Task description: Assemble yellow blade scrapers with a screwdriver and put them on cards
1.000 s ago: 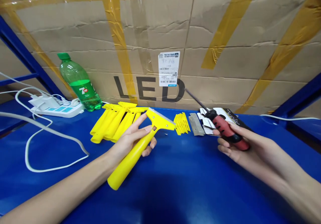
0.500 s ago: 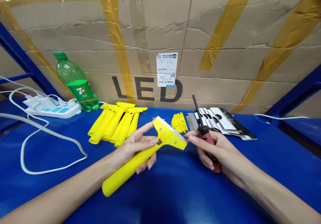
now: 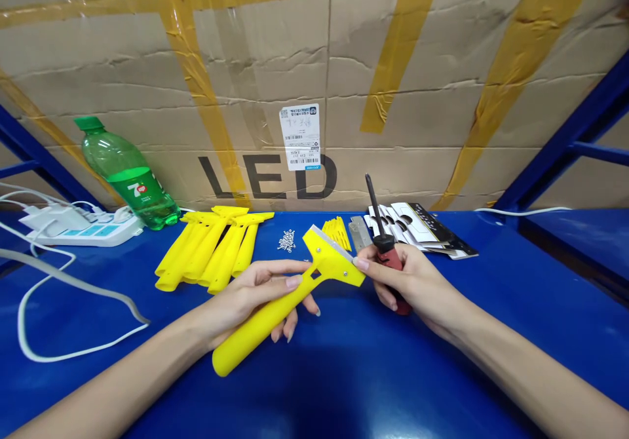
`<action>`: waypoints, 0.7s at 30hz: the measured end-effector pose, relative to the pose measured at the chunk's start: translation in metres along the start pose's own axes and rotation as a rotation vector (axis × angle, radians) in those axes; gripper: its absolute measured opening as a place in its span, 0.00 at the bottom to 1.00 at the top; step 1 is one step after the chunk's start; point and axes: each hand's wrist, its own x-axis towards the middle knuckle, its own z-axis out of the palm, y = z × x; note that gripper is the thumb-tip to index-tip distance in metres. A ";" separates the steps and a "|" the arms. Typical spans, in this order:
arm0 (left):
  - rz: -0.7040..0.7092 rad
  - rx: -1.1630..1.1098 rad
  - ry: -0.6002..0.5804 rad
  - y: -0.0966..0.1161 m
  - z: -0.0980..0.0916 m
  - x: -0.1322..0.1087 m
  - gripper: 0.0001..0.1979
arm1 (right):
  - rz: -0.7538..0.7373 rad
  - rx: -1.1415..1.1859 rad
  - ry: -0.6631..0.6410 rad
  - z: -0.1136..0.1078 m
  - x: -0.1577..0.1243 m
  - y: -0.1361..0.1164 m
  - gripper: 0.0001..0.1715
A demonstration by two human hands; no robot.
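A yellow scraper (image 3: 268, 318) with a metal blade and two screws in its head lies tilted in my left hand (image 3: 246, 295), the thumb on top of the handle's neck and fingers beneath. My right hand (image 3: 417, 282) is wrapped round a screwdriver (image 3: 388, 255) with a red and black handle, its dark shaft pointing up. The right thumb and forefinger also touch the blade edge of the scraper head. Behind the hands lie a pile of small yellow plastic pieces (image 3: 337, 232) and a stack of grey metal blades (image 3: 360, 234).
Several yellow scraper handles (image 3: 206, 246) lie piled at the left. Behind them stand a green bottle (image 3: 132, 180) and a white power strip (image 3: 105, 229) with looping cables. White and black cards (image 3: 427, 229) lie at back right. A large taped carton (image 3: 275, 65) closes off the back.
The view has shifted to the right. A bunch of screws, formerly mostly behind the scraper head, now shows on the table. My right thumb and forefinger have come onto the blade edge.
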 end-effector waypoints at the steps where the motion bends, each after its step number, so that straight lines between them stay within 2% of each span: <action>1: 0.018 0.042 0.024 0.001 0.003 0.000 0.23 | 0.007 0.005 -0.003 -0.003 0.000 0.001 0.24; 7: 0.211 0.555 0.208 0.015 0.018 0.004 0.24 | 0.116 0.033 0.095 -0.023 -0.003 0.001 0.27; 10: 0.351 0.859 0.308 0.023 0.023 0.006 0.22 | 0.105 0.129 0.124 -0.032 -0.001 0.000 0.25; 13: 0.384 1.067 0.296 0.031 0.027 0.010 0.22 | 0.042 0.100 0.130 -0.039 0.002 0.000 0.23; 16: 0.404 1.235 0.307 0.035 0.031 0.018 0.21 | -0.040 -0.107 0.114 -0.044 0.005 0.001 0.23; 21: 0.473 1.435 0.291 0.030 0.031 0.029 0.18 | -0.050 -0.271 0.137 -0.047 0.005 0.003 0.21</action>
